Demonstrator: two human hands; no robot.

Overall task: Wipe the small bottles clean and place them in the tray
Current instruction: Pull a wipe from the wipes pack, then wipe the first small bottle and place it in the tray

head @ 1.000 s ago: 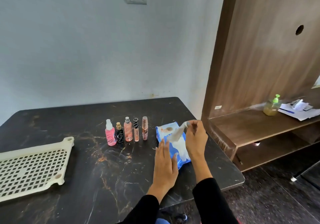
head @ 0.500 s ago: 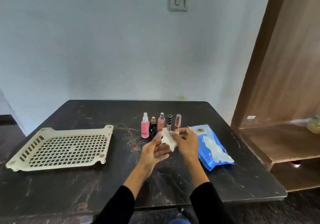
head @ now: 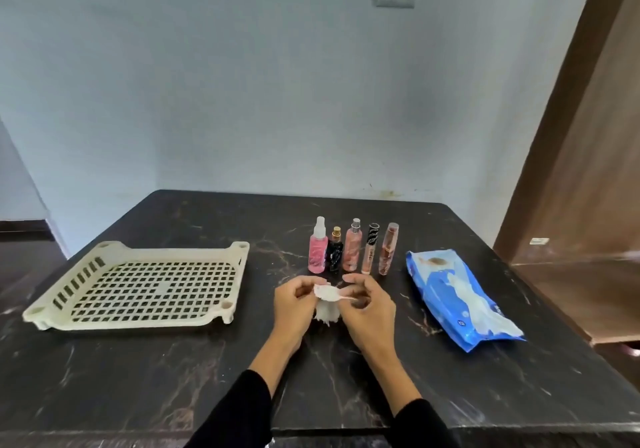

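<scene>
Grip: both hands (head: 332,304) around wipe (head: 327,300)

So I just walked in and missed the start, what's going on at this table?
A person holds a white wet wipe between both hands, the left hand and right hand pinching it above the dark marble table. Five small bottles stand upright in a row behind the hands, none wiped or moved yet. The cream plastic tray sits to the left with no bottles in it, and the blue wipes pack lies to the right.

Colours we see on the counter (head: 173,361)

Black marbled counter, cream lattice tray (head: 135,285), blue-and-white wipes packet (head: 457,298), white wipe (head: 327,304), pink bottle (head: 317,252), black bottle (head: 335,255).
</scene>
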